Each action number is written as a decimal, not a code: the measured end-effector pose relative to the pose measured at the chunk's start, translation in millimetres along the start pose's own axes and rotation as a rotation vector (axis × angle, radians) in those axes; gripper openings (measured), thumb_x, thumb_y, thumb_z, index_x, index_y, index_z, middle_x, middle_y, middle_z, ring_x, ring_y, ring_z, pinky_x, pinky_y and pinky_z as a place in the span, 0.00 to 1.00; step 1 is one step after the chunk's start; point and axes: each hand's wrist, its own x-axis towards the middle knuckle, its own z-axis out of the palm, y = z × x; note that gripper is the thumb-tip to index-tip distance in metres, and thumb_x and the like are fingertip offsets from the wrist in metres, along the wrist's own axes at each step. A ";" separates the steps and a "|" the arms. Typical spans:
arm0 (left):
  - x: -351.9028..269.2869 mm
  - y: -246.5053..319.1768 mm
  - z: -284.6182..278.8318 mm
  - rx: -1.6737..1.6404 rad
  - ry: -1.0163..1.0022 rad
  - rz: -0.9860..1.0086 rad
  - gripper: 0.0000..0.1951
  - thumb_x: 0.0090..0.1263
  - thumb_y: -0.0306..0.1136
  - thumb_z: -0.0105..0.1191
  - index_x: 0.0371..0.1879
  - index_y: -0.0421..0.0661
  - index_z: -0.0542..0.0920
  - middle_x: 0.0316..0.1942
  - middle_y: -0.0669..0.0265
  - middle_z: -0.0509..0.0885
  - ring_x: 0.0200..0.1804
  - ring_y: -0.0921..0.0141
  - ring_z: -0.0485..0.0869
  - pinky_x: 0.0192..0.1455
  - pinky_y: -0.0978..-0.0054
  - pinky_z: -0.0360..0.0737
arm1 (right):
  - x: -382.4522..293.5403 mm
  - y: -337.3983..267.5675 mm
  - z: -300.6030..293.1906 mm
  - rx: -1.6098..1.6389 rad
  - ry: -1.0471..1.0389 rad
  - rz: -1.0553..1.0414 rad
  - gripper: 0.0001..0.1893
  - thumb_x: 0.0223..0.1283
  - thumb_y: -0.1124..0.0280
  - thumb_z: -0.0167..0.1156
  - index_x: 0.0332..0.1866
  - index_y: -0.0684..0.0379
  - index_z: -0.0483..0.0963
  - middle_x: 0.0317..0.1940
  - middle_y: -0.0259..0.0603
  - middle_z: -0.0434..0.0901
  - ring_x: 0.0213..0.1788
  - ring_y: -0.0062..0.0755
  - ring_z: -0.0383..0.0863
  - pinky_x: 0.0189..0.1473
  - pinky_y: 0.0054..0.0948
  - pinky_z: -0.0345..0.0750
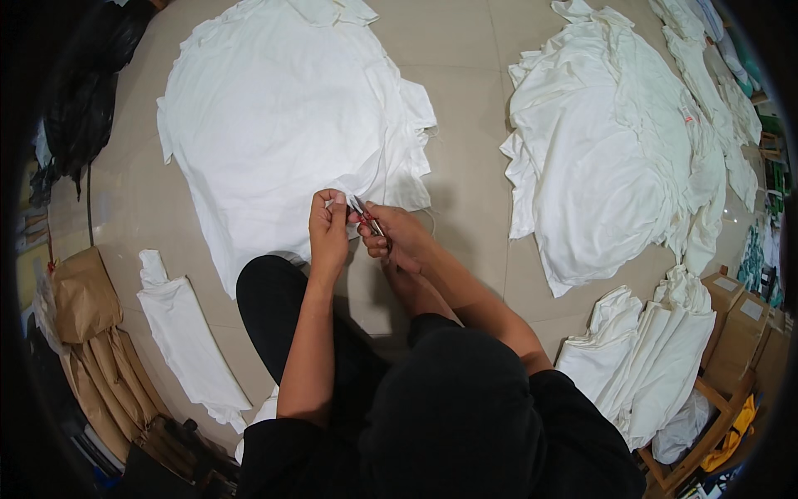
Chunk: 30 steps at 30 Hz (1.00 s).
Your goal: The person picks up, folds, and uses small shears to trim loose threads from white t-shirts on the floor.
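Observation:
My right hand point(396, 234) is closed around small thread snips point(366, 217) with red on the handles. Their metal tips point up and left towards the edge of a white cloth garment point(287, 106), the top one of a pile spread on the floor in front of me. Pinched between the thumb and fingers of my left hand point(330, 215) is the near edge of that garment, right beside the blades. Whether a thread lies between the blades is too small to tell. A loose thread hangs from the pile's right side.
Another heap of white garments point(598, 168) lies to the right on the tiled floor point(464, 118). Folded white cloths point(654, 368) and cardboard boxes point(735, 330) are at lower right. On the left are a folded white garment point(193, 343), brown paper packages point(87, 296) and black plastic bags point(81, 118).

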 end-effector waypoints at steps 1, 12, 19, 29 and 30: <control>0.5 -1.9 -0.4 -0.004 -0.001 0.001 0.09 0.88 0.37 0.48 0.49 0.44 0.75 0.30 0.72 0.81 0.32 0.83 0.75 0.38 0.83 0.72 | 0.5 0.4 -0.9 0.006 -0.004 -0.001 0.18 0.84 0.56 0.48 0.49 0.61 0.78 0.28 0.30 0.74 0.22 0.16 0.62 0.26 0.21 0.61; 1.2 -10.7 -2.8 0.004 0.019 -0.012 0.09 0.87 0.37 0.48 0.49 0.44 0.75 0.32 0.72 0.80 0.35 0.82 0.75 0.39 0.82 0.72 | 0.9 -0.3 1.0 0.000 -0.047 0.000 0.17 0.83 0.56 0.49 0.46 0.59 0.76 0.28 0.29 0.74 0.21 0.15 0.61 0.25 0.21 0.60; -0.8 -10.7 -2.5 -0.025 0.006 0.023 0.08 0.87 0.36 0.48 0.49 0.44 0.74 0.33 0.71 0.80 0.34 0.81 0.76 0.39 0.82 0.72 | 3.1 -2.9 3.4 -0.016 -0.034 -0.012 0.17 0.82 0.56 0.49 0.45 0.59 0.76 0.28 0.30 0.74 0.21 0.15 0.61 0.25 0.22 0.60; -2.2 -5.1 -0.8 -0.010 0.003 0.046 0.09 0.88 0.37 0.47 0.49 0.44 0.73 0.32 0.70 0.81 0.33 0.81 0.76 0.38 0.82 0.73 | 5.4 -9.1 2.8 -0.092 -0.015 -0.015 0.16 0.81 0.57 0.50 0.45 0.60 0.77 0.28 0.29 0.75 0.21 0.15 0.62 0.24 0.22 0.59; -2.3 -5.0 0.5 -0.030 -0.001 0.052 0.09 0.88 0.37 0.47 0.49 0.44 0.73 0.32 0.69 0.81 0.32 0.81 0.76 0.38 0.82 0.73 | 6.0 -9.5 2.5 -0.085 -0.015 -0.022 0.16 0.81 0.58 0.50 0.45 0.60 0.77 0.28 0.29 0.75 0.21 0.15 0.62 0.24 0.22 0.59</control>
